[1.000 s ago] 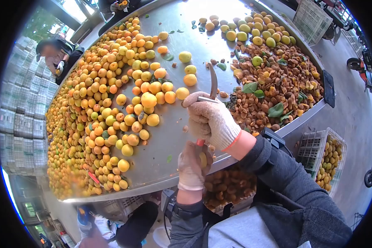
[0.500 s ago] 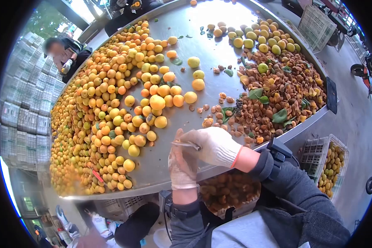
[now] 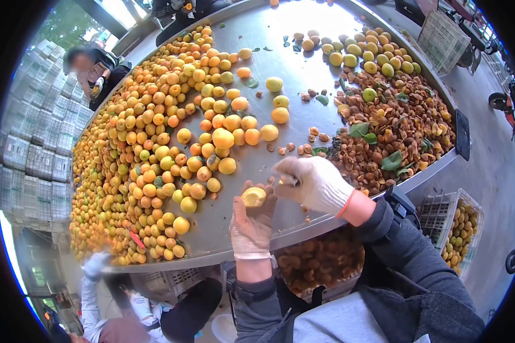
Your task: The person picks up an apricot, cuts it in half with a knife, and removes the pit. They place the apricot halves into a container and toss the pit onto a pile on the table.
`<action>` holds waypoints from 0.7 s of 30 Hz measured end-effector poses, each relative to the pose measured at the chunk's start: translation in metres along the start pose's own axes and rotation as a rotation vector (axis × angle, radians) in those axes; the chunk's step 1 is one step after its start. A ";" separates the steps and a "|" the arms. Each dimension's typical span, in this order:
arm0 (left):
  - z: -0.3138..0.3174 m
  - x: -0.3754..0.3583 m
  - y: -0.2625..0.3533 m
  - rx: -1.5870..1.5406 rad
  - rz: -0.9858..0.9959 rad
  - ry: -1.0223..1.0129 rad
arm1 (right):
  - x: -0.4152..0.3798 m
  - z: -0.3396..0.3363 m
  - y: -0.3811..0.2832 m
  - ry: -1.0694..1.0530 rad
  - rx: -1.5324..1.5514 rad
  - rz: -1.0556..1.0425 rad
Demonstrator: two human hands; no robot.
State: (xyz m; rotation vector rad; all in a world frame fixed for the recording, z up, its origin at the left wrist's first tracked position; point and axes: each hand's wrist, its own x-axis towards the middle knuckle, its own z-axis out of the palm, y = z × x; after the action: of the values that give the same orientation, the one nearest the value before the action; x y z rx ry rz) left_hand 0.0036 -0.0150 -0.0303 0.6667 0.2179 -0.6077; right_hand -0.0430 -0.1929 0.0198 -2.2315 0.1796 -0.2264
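Observation:
Gloved in white, my left hand (image 3: 253,228) is closed around a cut apricot (image 3: 253,197), its pale yellow inner face turned up. My right hand (image 3: 317,183), also in a white glove, is a little to the right and higher, fingers curled. A slim metal tool (image 3: 296,182) shows only as a small dark end between those fingers; the rest is hidden. Both hands are over the near edge of the metal table (image 3: 240,234). Whole apricots (image 3: 154,143) are heaped left of them, and a pile of brown pits and scraps (image 3: 389,126) lies to the right.
Below the table edge stands a container of apricot halves (image 3: 320,257). A white crate of apricots (image 3: 458,228) is at right, and a dark phone-like slab (image 3: 462,134) lies on the table's right rim. Co-workers sit at far left (image 3: 91,74) and lower left (image 3: 137,314).
My right hand has moved right and up, away from my left hand. The cut apricot now shows in my left palm. At lower left, a co-worker's gloved hand has risen to the table edge.

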 end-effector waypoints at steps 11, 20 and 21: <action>0.019 -0.013 -0.006 0.343 0.004 -0.049 | -0.008 0.019 0.002 -0.055 0.334 -0.022; 0.041 -0.056 0.001 1.057 0.173 -0.406 | 0.003 -0.020 0.002 0.023 0.487 0.268; 0.035 -0.054 0.005 0.575 -0.008 -0.036 | 0.002 -0.022 0.003 0.045 0.552 0.296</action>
State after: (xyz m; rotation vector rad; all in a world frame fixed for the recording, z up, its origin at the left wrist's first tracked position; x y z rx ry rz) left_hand -0.0373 -0.0101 0.0196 1.2081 0.0060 -0.6950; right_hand -0.0459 -0.2122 0.0311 -1.6297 0.4147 -0.1421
